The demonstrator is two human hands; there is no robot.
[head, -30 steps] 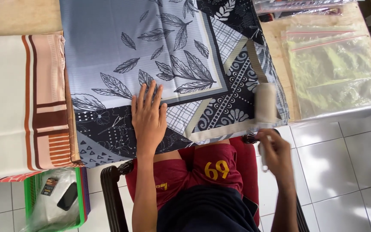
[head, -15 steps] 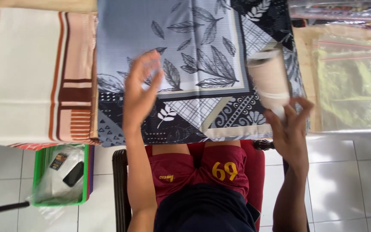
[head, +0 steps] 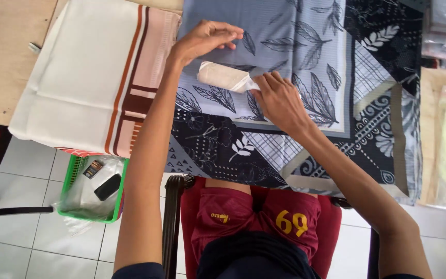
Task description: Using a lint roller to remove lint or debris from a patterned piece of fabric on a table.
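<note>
Your right hand (head: 281, 101) has carried the lint roller (head: 224, 76) from the tabletop's near edge onto the blue leaf-print cloth (head: 305, 46) and grips its handle; the roll now lies flat mid-cloth. Your left hand (head: 202, 40) has lifted, hovering loose-fingered above the roll, holding nothing. Rolling looks underway. Cream striped cloth (head: 89, 77) lies just beside, left

Bare arms, dark top, maroon shorts (head: 254, 217) (yellow numerals).

Left of my wooden table (head: 6, 67) edge, a green basket (head: 91, 188) sits on the floor, holding a black phone (head: 107, 187).
</note>
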